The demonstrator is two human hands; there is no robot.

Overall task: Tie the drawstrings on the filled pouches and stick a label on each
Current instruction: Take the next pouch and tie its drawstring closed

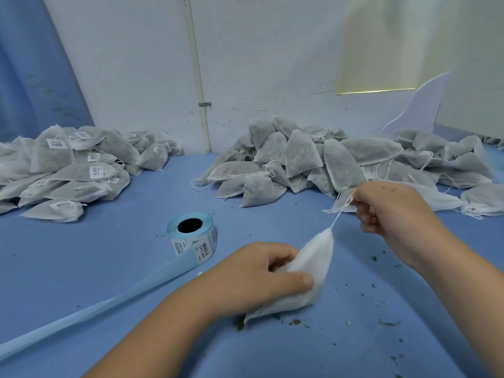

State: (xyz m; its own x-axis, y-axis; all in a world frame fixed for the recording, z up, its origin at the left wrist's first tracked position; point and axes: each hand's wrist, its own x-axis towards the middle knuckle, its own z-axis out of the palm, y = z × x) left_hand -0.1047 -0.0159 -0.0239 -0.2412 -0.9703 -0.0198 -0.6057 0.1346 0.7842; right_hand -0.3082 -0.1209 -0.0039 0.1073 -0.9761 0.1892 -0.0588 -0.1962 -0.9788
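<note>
Head view — pouch (311, 268) slants, gathered neck up-right toward right hand (390, 208).

White filled pouch (316, 257) tilted, neck cinched; drawstring (340, 213) taut toward upper right

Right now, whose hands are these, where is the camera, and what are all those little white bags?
There is no machine here, just a person working. The camera sits on the person's head and looks down, so you see only the two arms. The left hand holds a small white pouch over the blue table. The right hand pinches the pouch's string, which is stretched straight. Behind the hands stands a roll of labels, with a long blue strip trailing off it. On the left lies a heap of labelled pouches. On the right lies a heap of pouches without labels, their strings loose.
</note>
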